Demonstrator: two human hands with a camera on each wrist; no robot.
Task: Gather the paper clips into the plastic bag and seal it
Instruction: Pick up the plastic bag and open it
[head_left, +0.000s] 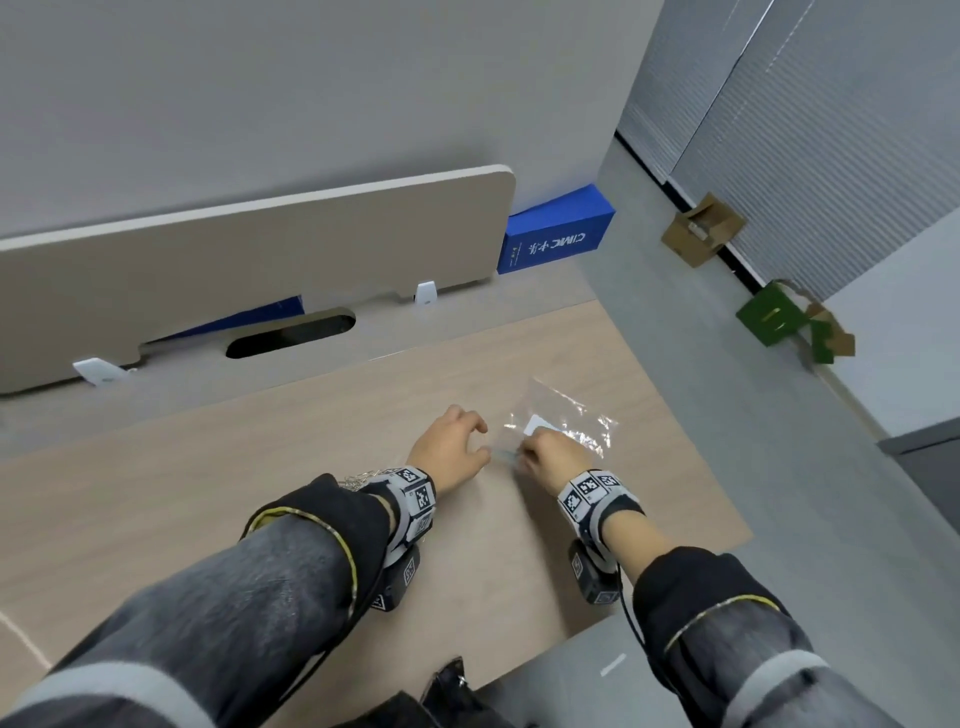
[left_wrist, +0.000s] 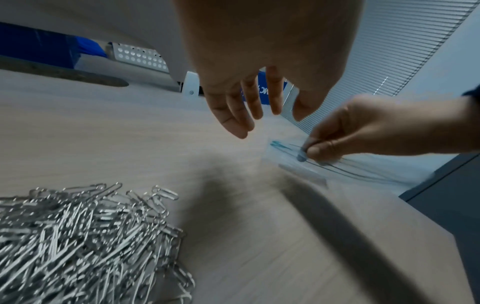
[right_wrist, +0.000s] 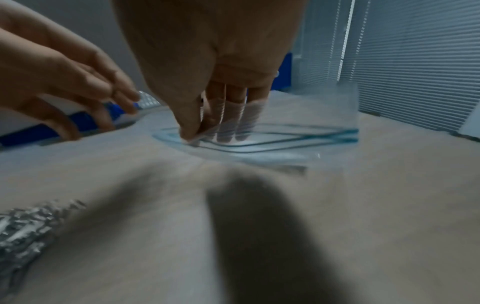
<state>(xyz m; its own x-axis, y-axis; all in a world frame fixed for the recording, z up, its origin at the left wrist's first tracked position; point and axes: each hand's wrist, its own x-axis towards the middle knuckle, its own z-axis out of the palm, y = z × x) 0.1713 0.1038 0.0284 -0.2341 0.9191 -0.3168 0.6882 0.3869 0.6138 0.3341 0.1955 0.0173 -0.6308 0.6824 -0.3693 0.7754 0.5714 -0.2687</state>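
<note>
A clear plastic zip bag (head_left: 566, 415) with a blue seal strip lies on the wooden desk (head_left: 260, 441). My right hand (head_left: 553, 457) pinches the near mouth edge of the bag (right_wrist: 298, 135) between thumb and fingers; in the left wrist view the same pinch shows on the bag (left_wrist: 291, 152). My left hand (head_left: 452, 447) hovers just left of the bag's mouth with fingers (left_wrist: 233, 115) loosely spread, holding nothing. A heap of silver paper clips (left_wrist: 78, 236) lies on the desk near my left wrist, mostly hidden by the sleeve in the head view, where a few paper clips (head_left: 363, 478) show.
A beige divider panel (head_left: 249, 260) stands along the desk's far side, with a cable slot (head_left: 291, 332) before it. A blue box (head_left: 556, 234) sits beyond the far corner. The desk's right edge (head_left: 691, 441) runs close to the bag. Cardboard and green pieces (head_left: 779, 317) lie on the floor.
</note>
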